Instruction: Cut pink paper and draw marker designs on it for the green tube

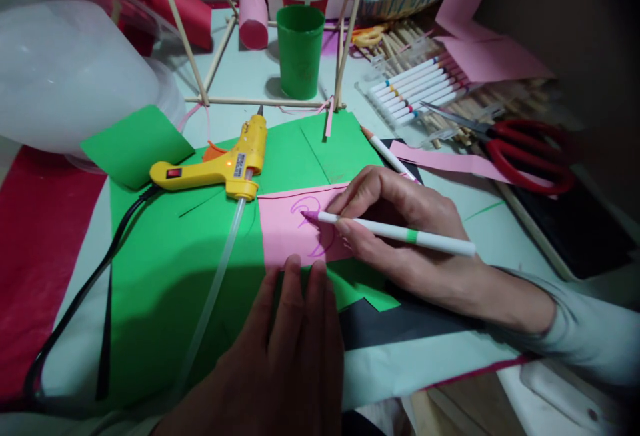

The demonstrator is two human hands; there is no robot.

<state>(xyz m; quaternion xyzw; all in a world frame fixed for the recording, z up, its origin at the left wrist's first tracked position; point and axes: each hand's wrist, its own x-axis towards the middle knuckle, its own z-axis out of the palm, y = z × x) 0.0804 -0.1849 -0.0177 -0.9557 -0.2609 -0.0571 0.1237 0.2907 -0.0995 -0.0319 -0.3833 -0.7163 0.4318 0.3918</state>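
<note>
My right hand pinches a white felt-tip pen with a green band. Its purple tip touches a small pink paper, where curved purple lines are drawn. My left hand lies flat, fingers stretched out, with the fingertips on the paper's lower edge. Beneath the pink piece is a large green sheet, and part of a black sheet shows under that. A yellow hot glue gun rests on the green sheet just left of the pink paper, a clear glue stick sticking out of it.
Red-handled scissors and a dark phone-like slab lie at the right. Behind stand a green cup and a frame of wooden sticks. White markers lie in a clear case. The black cord runs along the left.
</note>
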